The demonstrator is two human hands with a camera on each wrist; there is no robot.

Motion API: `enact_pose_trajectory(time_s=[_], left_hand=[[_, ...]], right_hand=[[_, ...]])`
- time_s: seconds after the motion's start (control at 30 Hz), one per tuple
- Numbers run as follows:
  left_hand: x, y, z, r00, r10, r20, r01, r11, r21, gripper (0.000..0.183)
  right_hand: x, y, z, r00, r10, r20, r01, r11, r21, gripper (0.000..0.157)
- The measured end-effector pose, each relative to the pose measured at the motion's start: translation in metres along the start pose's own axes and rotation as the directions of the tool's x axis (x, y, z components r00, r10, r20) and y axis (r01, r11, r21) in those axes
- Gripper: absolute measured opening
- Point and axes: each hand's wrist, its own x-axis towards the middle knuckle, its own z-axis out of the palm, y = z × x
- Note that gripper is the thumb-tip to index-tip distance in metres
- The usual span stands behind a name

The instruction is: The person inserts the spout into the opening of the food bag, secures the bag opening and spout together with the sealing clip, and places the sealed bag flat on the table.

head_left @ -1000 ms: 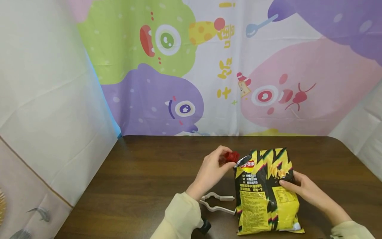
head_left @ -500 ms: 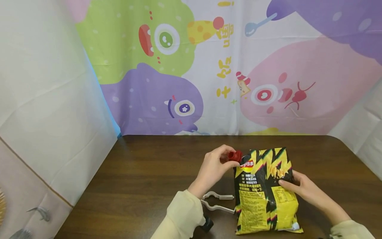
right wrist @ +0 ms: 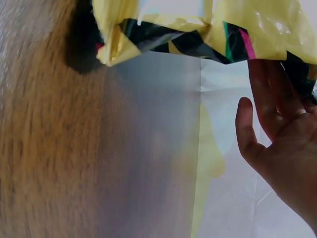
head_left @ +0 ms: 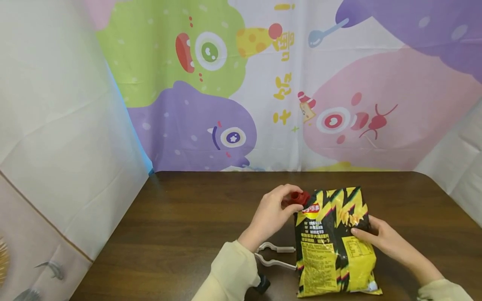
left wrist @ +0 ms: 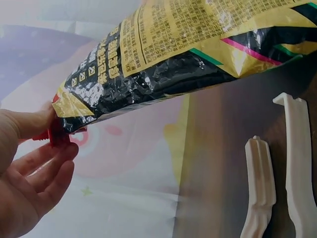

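Now the red piece [head_left: 300, 197] slightly farther right, at the bag [head_left: 339, 251].

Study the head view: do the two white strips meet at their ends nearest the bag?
No, brown table shows between the two white strips at their ends beside the bag.

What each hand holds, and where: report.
Left hand pinches a red plastic piece by its outside; right hand grips the chip bag by its right edge.
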Motion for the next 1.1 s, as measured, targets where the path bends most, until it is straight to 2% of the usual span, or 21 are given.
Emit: enact_pose_trajectory(time_s=[0.23,0.37,0.63,0.93,1.1], left_hand=[[0.0018,0.0019,0.0005,0.998,-0.040,-0.045,0.036,0.996,-0.080,0.032],[0.0012,0.0029,0.0008,0.998,-0.050,-0.039,0.045,0.993,-0.112,0.031],[-0.0024,0.0028,0.0062,1.000,-0.013,-0.002,0.013,0.997,-0.074,0.029],[-0.0039,0.0016,0.0076,0.997,-0.068,0.028,0.070,0.994,-0.087,0.028],[-0.0049,0.0017,0.0089,0.997,-0.072,0.027,0.075,0.992,-0.097,0.025]], right_hand=[[-0.0001,0.0006,0.0012,1.000,-0.005,-0.003,0.005,1.000,0.002,0.043],[-0.0003,0.0013,0.0019,1.000,-0.015,-0.001,0.015,1.000,0.011,0.046],[-0.0007,-0.0007,0.0028,0.999,-0.029,-0.012,0.029,1.000,-0.002,0.046],[-0.0016,-0.0001,0.0034,0.999,-0.038,-0.007,0.038,0.999,0.010,0.048],[-0.0011,0.0003,0.0038,0.999,-0.033,-0.010,0.033,0.999,0.002,0.048]])
